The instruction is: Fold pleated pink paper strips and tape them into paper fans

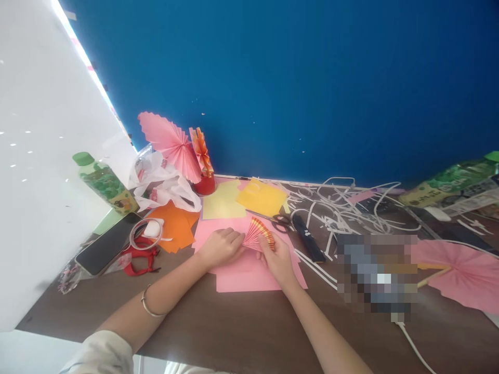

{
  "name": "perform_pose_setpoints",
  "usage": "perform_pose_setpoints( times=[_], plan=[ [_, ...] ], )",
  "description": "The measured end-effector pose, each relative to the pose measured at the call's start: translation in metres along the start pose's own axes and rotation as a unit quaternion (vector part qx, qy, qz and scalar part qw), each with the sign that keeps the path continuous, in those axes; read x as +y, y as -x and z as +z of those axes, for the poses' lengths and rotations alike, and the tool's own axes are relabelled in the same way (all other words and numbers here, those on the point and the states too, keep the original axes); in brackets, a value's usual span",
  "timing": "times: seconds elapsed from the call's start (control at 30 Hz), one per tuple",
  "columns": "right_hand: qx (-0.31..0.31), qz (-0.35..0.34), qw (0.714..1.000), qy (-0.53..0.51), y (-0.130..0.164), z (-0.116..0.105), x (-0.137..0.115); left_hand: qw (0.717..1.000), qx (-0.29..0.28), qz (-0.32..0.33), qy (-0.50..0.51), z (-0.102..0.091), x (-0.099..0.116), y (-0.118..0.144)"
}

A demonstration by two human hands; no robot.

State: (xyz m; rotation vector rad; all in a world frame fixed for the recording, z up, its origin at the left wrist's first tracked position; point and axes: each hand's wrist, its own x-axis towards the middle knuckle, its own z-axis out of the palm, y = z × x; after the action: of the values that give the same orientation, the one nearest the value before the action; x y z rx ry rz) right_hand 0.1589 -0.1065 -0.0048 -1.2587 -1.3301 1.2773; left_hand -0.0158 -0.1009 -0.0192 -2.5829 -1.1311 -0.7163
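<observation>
A small pleated paper fan (258, 233), pink with red and orange edges, is spread open above a pink paper sheet (249, 275) on the brown table (218, 322). My left hand (220, 248) pinches its narrow base from the left. Gripping the fan's right edge from below is my right hand (277, 258). A thin bracelet (148, 306) circles my left wrist.
Scissors (281, 221) and a dark remote-like bar (307, 238) lie right of the fan. Yellow (262, 197) and orange (175, 226) sheets, white paper strips (339, 213), a phone (107, 244), two green bottles (104, 183) (448, 188), and finished pink fans (171, 143) (463, 270) surround them.
</observation>
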Motion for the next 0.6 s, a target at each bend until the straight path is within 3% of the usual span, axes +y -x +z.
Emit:
perform_pose_setpoints(
  times=[0.27, 0.33, 0.47, 0.6],
  plan=[
    [-0.051, 0.021, 0.997, -0.052, -0.004, -0.004, 0.007, 0.996, -0.008, 0.077, -0.044, -0.005, 0.007, 0.000],
    [-0.039, 0.002, 0.996, -0.086, -0.008, -0.008, 0.012, 0.997, -0.007, 0.072, -0.039, -0.004, 0.010, 0.001],
    [0.066, -0.069, 0.988, -0.120, -0.014, -0.017, 0.024, 0.999, -0.029, -0.001, -0.044, 0.000, 0.012, 0.004],
    [0.105, -0.089, 0.988, -0.076, -0.013, -0.021, 0.030, 0.983, -0.119, -0.122, -0.064, 0.002, 0.006, 0.005]
  ],
)
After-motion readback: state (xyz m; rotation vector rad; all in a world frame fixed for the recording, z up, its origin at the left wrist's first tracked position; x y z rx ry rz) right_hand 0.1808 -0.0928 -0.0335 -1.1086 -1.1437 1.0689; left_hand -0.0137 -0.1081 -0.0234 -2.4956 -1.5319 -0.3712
